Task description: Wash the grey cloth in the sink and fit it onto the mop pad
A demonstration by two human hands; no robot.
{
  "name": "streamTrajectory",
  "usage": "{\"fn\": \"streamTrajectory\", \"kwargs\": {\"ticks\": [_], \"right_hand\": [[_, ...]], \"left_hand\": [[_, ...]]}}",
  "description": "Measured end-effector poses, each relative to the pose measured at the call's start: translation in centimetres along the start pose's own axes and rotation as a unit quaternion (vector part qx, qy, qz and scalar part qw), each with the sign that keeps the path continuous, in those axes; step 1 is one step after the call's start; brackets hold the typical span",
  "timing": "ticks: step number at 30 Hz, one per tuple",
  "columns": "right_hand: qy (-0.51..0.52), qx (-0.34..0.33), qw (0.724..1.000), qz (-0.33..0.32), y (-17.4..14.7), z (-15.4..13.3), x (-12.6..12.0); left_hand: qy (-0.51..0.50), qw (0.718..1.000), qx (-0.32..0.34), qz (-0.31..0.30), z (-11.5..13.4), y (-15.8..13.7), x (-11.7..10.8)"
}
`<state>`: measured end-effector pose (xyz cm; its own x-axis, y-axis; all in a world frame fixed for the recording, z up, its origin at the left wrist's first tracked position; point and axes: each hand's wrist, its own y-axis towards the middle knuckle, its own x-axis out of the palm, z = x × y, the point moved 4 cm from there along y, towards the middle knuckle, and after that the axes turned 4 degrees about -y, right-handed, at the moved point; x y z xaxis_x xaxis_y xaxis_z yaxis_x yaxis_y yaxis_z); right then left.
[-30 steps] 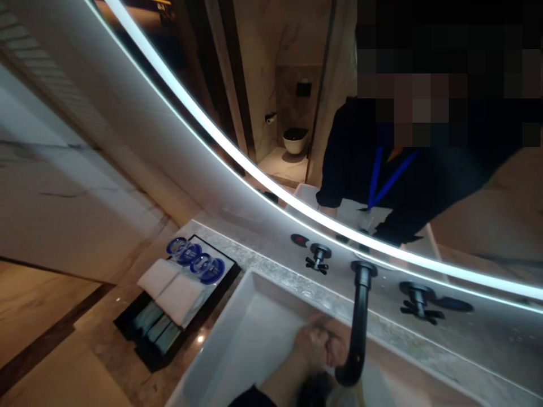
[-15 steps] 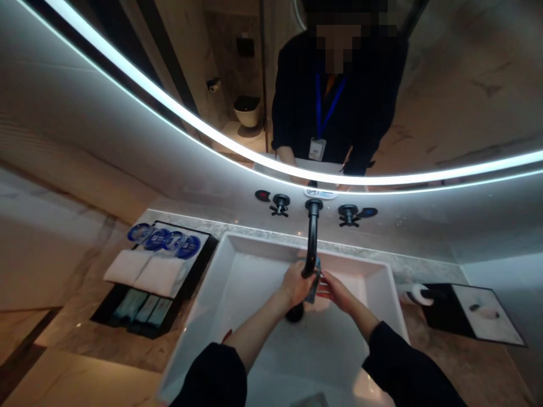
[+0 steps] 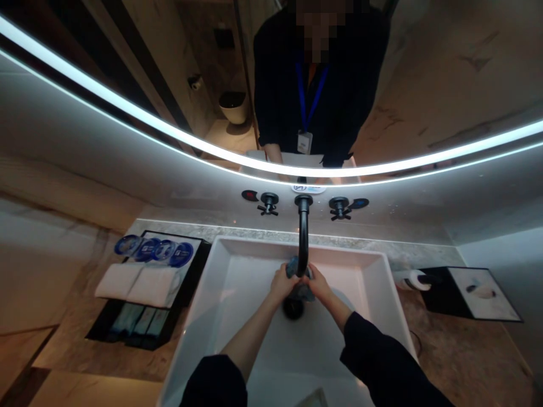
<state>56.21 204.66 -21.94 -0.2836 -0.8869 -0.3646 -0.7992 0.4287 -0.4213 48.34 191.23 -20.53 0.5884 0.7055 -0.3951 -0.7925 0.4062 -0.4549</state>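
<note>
My left hand [image 3: 280,285] and my right hand [image 3: 319,284] are both closed on a crumpled blue-grey cloth [image 3: 302,293] under the spout of a black faucet [image 3: 303,234]. The spout hides part of the cloth and some fingertips. Below them lies the white rectangular sink [image 3: 250,333], with its dark round drain [image 3: 292,309] just beneath the cloth. Whether water is running, I cannot tell.
Two cross-shaped taps [image 3: 268,204] flank the spout. To the left, a black tray [image 3: 203,257] holds folded white towels [image 3: 136,282], blue-labelled lidded items [image 3: 178,254] and small packets. On the right stand a white bottle [image 3: 410,279] and a black box [image 3: 449,291]. A lit mirror [image 3: 424,113] hangs above.
My right hand, open beside the cloth before, has closed on it. The cloth is now bunched between both hands. The view has shifted slightly.
</note>
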Motion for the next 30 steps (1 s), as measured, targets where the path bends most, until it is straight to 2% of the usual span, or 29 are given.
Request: {"fn": "streamTrajectory", "kwargs": {"ticks": [5, 8, 11, 14, 17, 19, 23, 27, 30], "right_hand": [[-0.035, -0.051, 0.998, -0.02, 0.4, -0.5, -2.5], [-0.054, -0.076, 0.995, -0.032, 0.2, -1.3, -4.2], [-0.051, -0.103, 0.992, -0.053, -0.2, -3.0, -4.7], [-0.05, -0.142, 0.985, -0.088, -0.6, -5.5, -3.8], [-0.06, -0.187, 0.972, -0.128, -0.9, -7.9, -2.6], [-0.07, -0.199, 0.966, -0.15, -0.9, -9.0, -2.3], [-0.095, -0.184, 0.962, -0.179, -0.5, -9.5, -3.5], [-0.13, -0.148, 0.953, -0.23, -0.6, -8.1, -4.7], [-0.134, -0.125, 0.946, -0.267, -1.4, -6.4, -4.4]], "left_hand": [[-0.005, 1.0, 0.021, 0.011, 0.7, 1.2, -3.4], [0.025, 0.999, 0.023, 0.029, 1.0, 1.8, -5.5], [0.066, 0.995, 0.055, 0.049, 2.1, 1.6, -6.6], [0.093, 0.988, 0.127, 0.002, 4.3, 0.3, -6.0], [0.126, 0.96, 0.218, -0.122, 6.7, -1.4, -4.4], [0.161, 0.939, 0.252, -0.171, 7.7, -2.2, -3.9], [0.2, 0.94, 0.226, -0.161, 8.1, -2.2, -5.6], [0.161, 0.948, 0.217, -0.166, 8.2, -2.8, -7.7], [0.121, 0.956, 0.212, -0.164, 8.3, -3.8, -9.3]]}}
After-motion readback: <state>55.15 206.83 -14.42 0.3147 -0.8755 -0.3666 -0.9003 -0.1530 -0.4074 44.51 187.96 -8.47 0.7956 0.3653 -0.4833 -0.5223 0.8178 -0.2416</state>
